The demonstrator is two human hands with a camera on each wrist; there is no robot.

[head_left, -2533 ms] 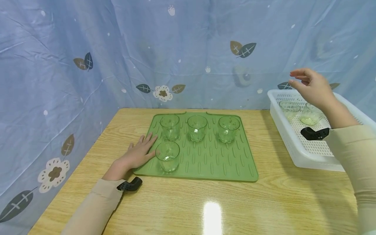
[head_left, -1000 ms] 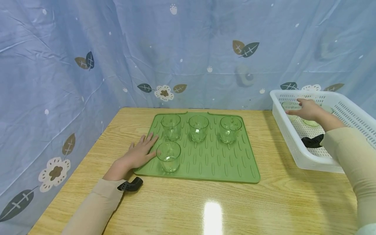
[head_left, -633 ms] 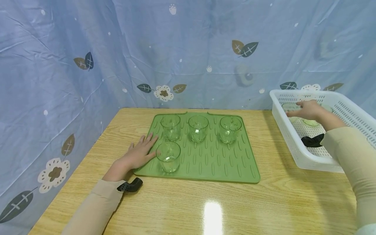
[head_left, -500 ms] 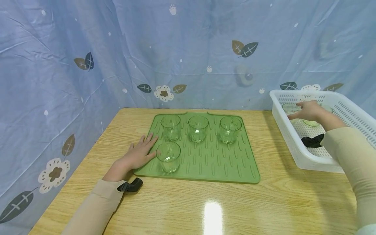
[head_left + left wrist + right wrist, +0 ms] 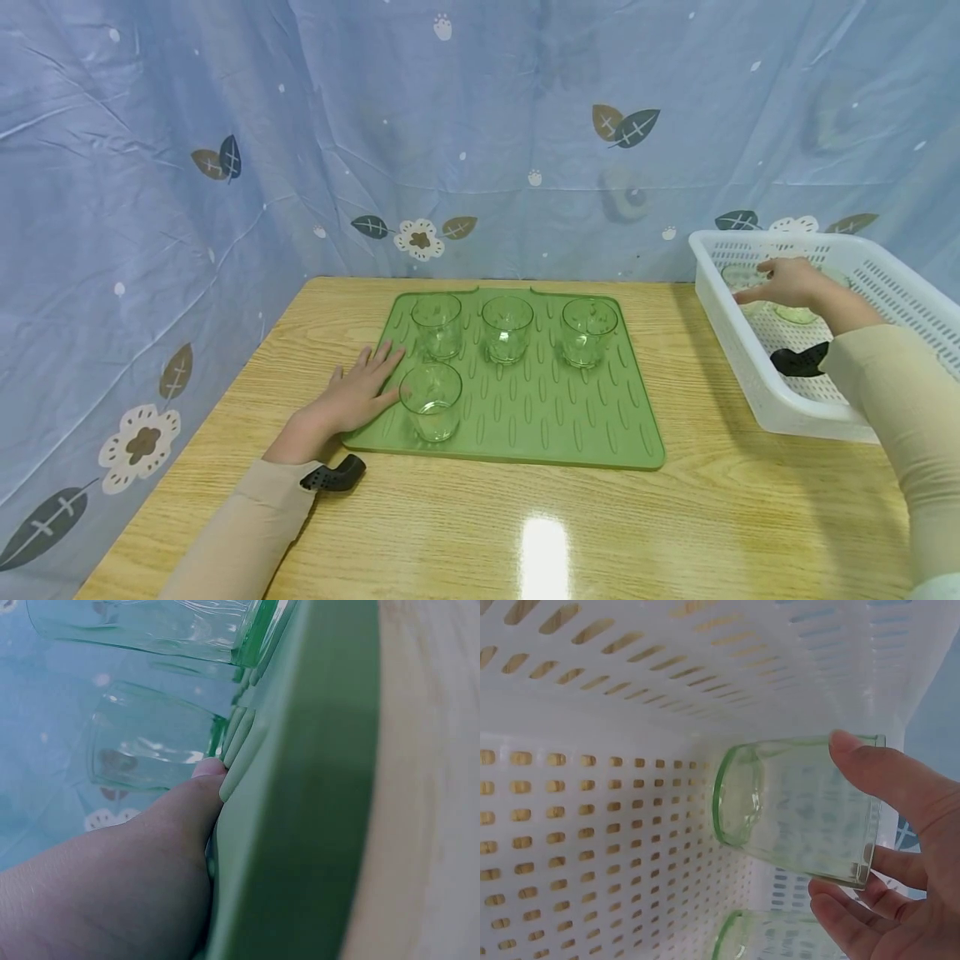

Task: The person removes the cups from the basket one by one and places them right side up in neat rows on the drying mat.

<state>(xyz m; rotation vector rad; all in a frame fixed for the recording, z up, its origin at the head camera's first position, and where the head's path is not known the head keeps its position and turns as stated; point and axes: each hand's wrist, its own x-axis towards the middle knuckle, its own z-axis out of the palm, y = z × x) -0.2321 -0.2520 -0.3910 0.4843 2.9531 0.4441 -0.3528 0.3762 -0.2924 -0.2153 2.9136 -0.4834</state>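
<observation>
On a green ridged mat point(image 5: 555, 425) stand several clear, green-tinted drinking glasses: three in the back row and one front-left glass point(image 5: 432, 404). My left hand point(image 5: 351, 398) rests flat on the mat's left edge, fingers spread, the thumb pointing at that front-left glass. Over at the right, my right hand point(image 5: 793, 282) reaches down into a white plastic basket point(image 5: 795, 421). There it grips an upright drinking glass point(image 5: 799, 814) near the rim, thumb on one side and fingers on the other. A second glass point(image 5: 776, 937) stands beside it in the basket.
The mat lies on a wooden table point(image 5: 420, 517), left of the basket. Behind everything hangs a blue curtain point(image 5: 480, 125) with leaf and flower prints. Slotted walls surround the glasses in the basket. A black wrist device point(image 5: 333, 473) sits at the left cuff.
My right hand has come down from above the basket to a glass inside it, and over the last second hardly moves. The left hand and the glasses on the mat stay put.
</observation>
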